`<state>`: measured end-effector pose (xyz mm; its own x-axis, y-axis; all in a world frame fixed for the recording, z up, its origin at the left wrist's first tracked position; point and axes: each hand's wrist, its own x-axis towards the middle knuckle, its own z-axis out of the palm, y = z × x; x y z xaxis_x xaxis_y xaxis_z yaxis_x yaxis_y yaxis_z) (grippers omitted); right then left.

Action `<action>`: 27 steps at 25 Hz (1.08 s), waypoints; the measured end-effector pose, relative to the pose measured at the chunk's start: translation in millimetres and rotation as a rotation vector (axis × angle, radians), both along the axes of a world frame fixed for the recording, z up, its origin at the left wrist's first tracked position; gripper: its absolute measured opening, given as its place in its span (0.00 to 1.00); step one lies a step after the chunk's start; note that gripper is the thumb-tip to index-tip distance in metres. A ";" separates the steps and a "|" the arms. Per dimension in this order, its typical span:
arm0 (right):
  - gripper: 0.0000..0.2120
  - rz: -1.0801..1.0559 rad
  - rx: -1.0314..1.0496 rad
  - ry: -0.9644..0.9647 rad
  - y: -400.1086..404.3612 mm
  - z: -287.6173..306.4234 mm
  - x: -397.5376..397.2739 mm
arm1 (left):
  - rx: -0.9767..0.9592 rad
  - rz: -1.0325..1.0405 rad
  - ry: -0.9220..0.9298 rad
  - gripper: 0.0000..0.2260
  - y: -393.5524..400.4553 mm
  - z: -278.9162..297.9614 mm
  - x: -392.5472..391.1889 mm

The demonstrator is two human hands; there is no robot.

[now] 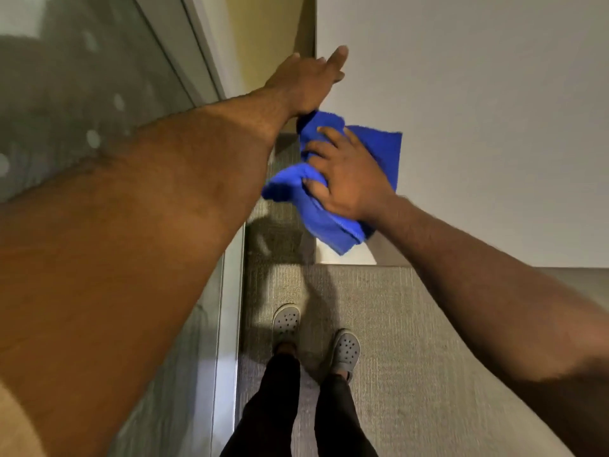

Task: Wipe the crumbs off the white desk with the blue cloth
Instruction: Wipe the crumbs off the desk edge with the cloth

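Your right hand (349,179) presses the bunched cloth (333,189) at the desk's (478,110) left edge, fingers curled into it. Your left hand (308,80) lies flat, open and empty, at that edge.

Grey ribbed carpet (412,341) covers the floor, bordered on its left by a frosted glass partition (75,94) in a pale metal frame (227,324), with a yellowish wall (263,37) beyond the glass.
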<state>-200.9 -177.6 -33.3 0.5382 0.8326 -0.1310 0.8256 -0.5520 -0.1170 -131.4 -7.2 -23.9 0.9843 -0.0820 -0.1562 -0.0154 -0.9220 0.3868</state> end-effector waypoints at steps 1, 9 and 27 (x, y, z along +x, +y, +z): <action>0.20 0.056 0.000 0.003 -9.0 1.9 -21.5 | -0.005 -0.001 0.003 0.24 0.4 -3.1 0.7; 0.23 0.393 -0.092 0.007 -47.6 1.8 -38.4 | -0.135 0.139 0.081 0.21 -11.1 -4.2 -3.4; 0.25 -1.304 0.218 -0.083 -260.0 -20.5 -20.0 | -0.009 0.240 -0.052 0.35 -85.5 -39.4 -110.3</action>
<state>-220.9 -437.6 -53.8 0.9546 -0.2978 0.0107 -0.2832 -0.9177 -0.2787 -241.7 -92.6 -63.3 0.9825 0.1542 -0.1049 0.1836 -0.8983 0.3991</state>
